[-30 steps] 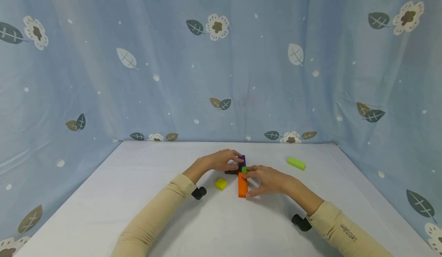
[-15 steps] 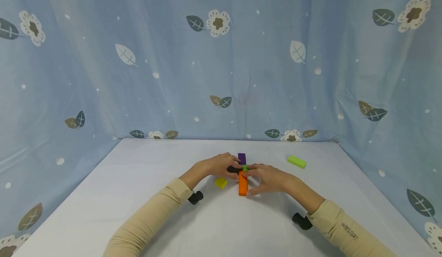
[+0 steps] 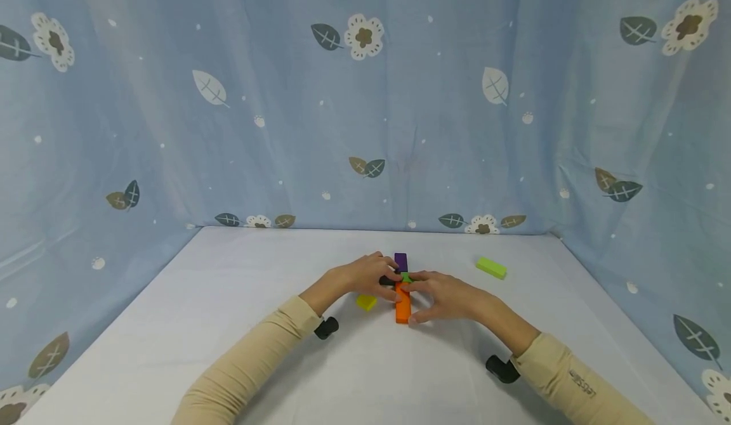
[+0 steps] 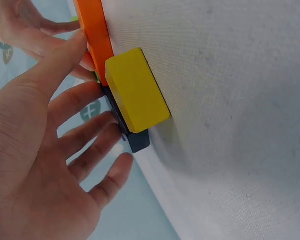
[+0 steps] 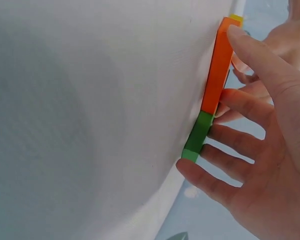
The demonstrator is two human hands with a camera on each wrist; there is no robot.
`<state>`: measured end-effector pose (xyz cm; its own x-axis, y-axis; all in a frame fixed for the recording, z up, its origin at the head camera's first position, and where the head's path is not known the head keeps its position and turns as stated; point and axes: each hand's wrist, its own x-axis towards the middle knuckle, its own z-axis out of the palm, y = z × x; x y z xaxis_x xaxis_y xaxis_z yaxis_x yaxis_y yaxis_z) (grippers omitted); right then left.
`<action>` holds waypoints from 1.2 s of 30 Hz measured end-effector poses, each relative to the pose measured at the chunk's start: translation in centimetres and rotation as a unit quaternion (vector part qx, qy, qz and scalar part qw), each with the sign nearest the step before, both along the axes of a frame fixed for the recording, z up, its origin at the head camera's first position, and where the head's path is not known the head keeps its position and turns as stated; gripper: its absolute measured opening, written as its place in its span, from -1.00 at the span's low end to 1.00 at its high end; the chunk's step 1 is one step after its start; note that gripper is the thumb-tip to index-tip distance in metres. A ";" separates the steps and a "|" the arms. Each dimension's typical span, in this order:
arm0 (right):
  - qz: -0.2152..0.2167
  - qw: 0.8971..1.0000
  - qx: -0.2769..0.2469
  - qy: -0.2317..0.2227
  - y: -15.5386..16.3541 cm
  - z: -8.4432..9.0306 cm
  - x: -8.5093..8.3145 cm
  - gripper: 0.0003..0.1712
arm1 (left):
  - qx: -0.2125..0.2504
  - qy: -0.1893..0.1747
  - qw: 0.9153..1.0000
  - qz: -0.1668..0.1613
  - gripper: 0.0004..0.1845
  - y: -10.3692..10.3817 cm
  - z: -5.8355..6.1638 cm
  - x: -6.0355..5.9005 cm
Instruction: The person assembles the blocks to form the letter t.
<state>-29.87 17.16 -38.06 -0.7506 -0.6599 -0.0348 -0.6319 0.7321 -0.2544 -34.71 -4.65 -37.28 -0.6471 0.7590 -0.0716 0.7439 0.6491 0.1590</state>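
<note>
A person's left hand (image 3: pixel 365 274), fingers loosely parted, touching an orange block (image 3: pixel 403 306) on the white-covered counter (image 3: pixel 285 247), the right hand (image 3: pixel 448 295) similarly unclenched against its opposite side, black (image 4: pixel 138 141) and green (image 5: pixel 198 132) blocks at its far end, a yellow block (image 4: pixel 138 92) nearby.

The orange block (image 3: pixel 403 309), black block (image 4: pixel 139 141), green block (image 5: pixel 197 134), purple block (image 3: pixel 401 261), lime-green block (image 3: pixel 491 268) and yellow block (image 4: pixel 140 90) are located on a white surface (image 3: pixel 354 374). The curtain (image 3: pixel 285 127) is blue, printed with white dots, brown-centred white flowers, and white, brown and dark grey leaves. The left sleeve (image 3: pixel 245 361) is beige; the right sleeve (image 3: pixel 562 371) is beige with dark lettering.
</note>
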 end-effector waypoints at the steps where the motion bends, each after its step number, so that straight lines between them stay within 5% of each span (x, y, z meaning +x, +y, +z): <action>1: 0.000 1.000 0.001 0.000 0.0 -0.1 0.0 -0.17 | 0.001 -0.002 1.000 0.002 -0.39 0.0 0.0 0.0; 21: -0.009 0.999 0.013 0.031 0.1 0.3 0.7 -0.17 | 0.017 -0.019 1.000 -0.008 -0.49 0.1 -0.6 -1.1; 28: -0.058 0.994 -0.027 0.090 -0.3 0.5 1.1 -0.42 | 0.014 -0.024 0.999 -0.033 -0.61 -0.3 -0.7 -2.0; 36: -0.113 0.988 -0.088 0.057 -2.8 0.7 1.9 -0.69 | 0.015 -0.032 0.997 -0.068 -0.66 -0.8 -0.3 -2.4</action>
